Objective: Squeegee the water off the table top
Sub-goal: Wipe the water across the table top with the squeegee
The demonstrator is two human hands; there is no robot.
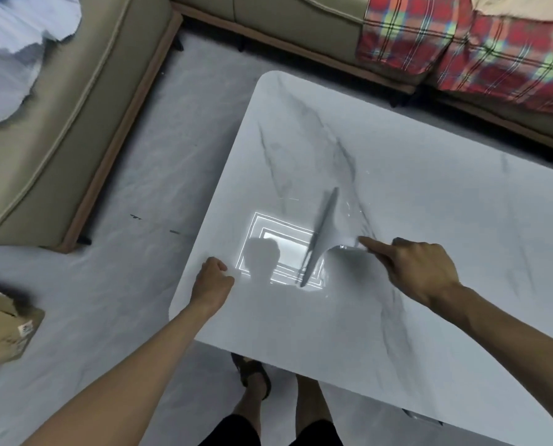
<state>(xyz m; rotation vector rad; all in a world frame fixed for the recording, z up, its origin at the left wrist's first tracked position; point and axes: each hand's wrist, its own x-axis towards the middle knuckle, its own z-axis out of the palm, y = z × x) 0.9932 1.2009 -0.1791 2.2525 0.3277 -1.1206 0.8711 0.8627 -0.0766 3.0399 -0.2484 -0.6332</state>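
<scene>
A white marble-patterned table top (413, 194) fills the middle and right of the head view. A grey squeegee (321, 238) lies with its long blade on the table, running from far right to near left across a bright reflection of a ceiling light. My right hand (419, 268) grips the squeegee's handle, forefinger stretched out along it toward the blade. Thin water streaks glint just beyond the blade. My left hand (212, 283) rests loosely curled on the table's left edge, holding nothing.
A beige sofa (75, 130) wraps the left and far sides, a red plaid blanket (461, 49) on its far right part. A cardboard box (3, 329) sits on the pale floor at left. My feet in sandals stand under the table's near edge.
</scene>
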